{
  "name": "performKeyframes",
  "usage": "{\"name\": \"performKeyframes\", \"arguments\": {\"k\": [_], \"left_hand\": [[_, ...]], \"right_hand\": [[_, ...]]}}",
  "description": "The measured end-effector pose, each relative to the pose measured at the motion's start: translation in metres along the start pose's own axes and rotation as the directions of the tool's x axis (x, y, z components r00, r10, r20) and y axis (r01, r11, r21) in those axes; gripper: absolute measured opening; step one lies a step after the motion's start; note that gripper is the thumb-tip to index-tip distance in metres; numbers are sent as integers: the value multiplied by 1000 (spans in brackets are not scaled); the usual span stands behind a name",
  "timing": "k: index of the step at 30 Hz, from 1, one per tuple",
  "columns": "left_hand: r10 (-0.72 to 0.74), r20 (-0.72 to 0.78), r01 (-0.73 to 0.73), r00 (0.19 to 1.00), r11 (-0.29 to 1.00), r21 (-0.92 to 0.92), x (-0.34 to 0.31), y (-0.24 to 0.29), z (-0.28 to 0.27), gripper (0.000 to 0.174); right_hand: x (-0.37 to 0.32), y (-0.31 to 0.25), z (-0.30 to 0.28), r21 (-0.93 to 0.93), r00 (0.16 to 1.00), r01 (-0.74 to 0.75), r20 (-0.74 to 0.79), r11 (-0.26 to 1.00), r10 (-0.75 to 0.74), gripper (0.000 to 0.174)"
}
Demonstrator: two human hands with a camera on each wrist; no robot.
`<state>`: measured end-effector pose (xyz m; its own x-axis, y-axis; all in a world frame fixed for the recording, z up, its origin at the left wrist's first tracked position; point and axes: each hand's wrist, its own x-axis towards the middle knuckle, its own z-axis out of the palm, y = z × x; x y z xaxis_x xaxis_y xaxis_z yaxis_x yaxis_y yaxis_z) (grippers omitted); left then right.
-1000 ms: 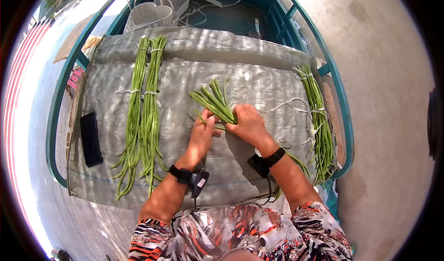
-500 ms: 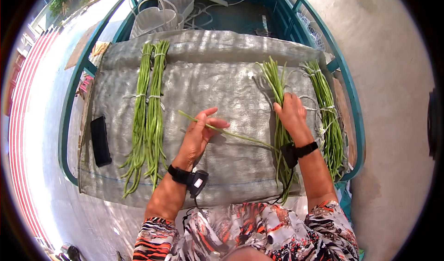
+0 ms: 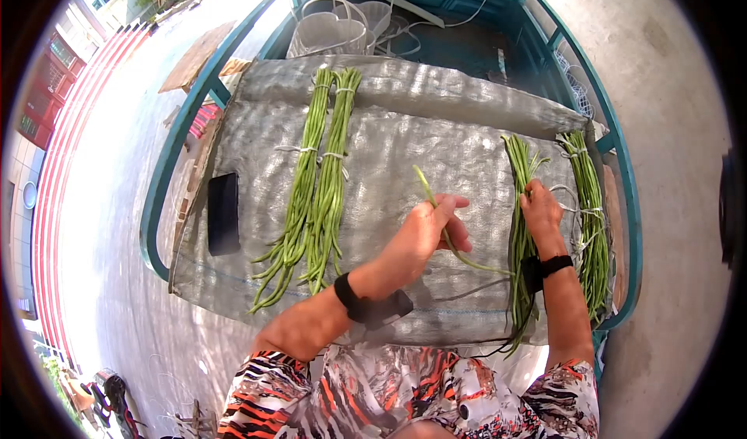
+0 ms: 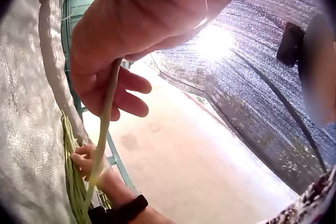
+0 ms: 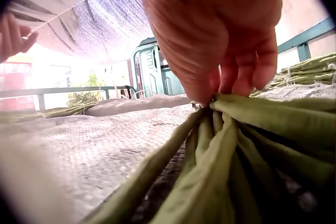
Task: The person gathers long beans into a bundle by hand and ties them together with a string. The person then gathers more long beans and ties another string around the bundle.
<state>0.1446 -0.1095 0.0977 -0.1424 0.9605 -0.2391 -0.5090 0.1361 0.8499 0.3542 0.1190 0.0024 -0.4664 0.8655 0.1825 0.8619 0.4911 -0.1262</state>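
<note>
My left hand [image 3: 426, 237] pinches a single long bean [image 3: 475, 265] between thumb and fingers. In the left wrist view the bean [image 4: 104, 121] hangs down from the fingers, its far end reaching the loose bunch. On the right, my right hand [image 3: 542, 215] grips a loose bunch of long beans [image 3: 516, 163] that lies lengthwise on the grey woven sheet [image 3: 389, 174]. Seen from the right wrist, the beans [image 5: 210, 176] fan out beneath the fingers. Just right of that hand lies a tied bundle of long beans [image 3: 589, 205] with white string.
Two tied bean bundles [image 3: 315, 139] lie side by side left of centre. A black phone [image 3: 223, 213] rests near the sheet's left edge. Teal cart rails [image 3: 622, 174] flank the sheet, and clear plastic buckets [image 3: 331, 34] stand in the cart bed behind.
My right hand carried the bean bunch from the middle to the right and lowered it beside the tied bundle. My left hand, pinching the one bean, followed rightward. The head view has turned left.
</note>
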Motion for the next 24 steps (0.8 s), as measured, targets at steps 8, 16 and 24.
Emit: {"name": "performKeyframes", "arguments": {"k": [8,16,24], "left_hand": [[-81,19,83,997,971,-225,6,-8,-117,41],[41,266,121,963,815,-567,18,-28,-142,53],[121,229,35,966,817,-575,12,-26,-140,43]], "right_hand": [[-28,-83,-36,590,982,-168,26,790,190,14],[-108,-221,-34,887,984,-164,177,432,11,12],[-127,-238,-31,644,997,73,-74,762,-33,15]]}}
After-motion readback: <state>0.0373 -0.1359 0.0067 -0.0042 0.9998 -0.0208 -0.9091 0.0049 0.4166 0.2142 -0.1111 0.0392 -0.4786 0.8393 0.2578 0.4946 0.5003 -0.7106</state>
